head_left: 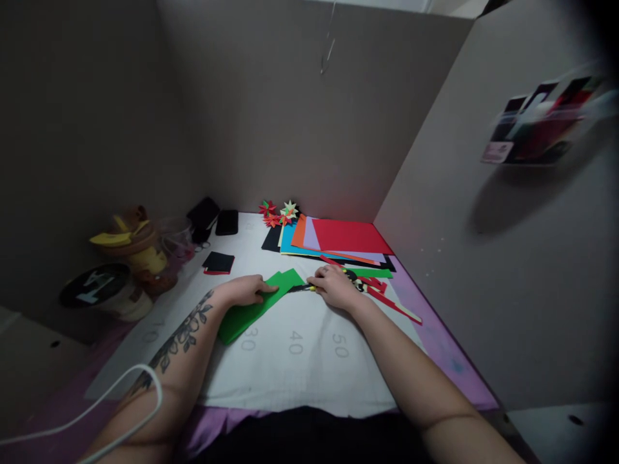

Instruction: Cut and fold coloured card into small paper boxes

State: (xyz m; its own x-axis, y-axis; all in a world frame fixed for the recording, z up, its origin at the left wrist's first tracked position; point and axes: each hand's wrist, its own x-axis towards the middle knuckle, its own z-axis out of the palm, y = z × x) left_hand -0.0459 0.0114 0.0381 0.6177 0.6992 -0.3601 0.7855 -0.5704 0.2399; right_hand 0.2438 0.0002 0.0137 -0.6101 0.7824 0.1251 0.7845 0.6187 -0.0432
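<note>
A folded green paper sheet [258,308] lies slantwise on the white numbered mat. My left hand [244,290] holds it down at its left edge, the index finger stretched over it and the other fingers curled. My right hand [333,285] is closed around scissors [300,288] with dark blades and yellow-and-black handle parts. The blades point left and meet the paper's upper right end. Whether they are cutting into it I cannot tell. Red paper strips [394,304] and a green strip [372,273] lie just right of my right hand.
Coloured paper sheets [348,236] are stacked at the back, with folded paper stars [289,210] beside them. Small dark squares [218,262], a black case [227,222] and pots [128,241] stand left. A white cable [157,393] crosses my left arm. Grey panels [290,116] enclose the table.
</note>
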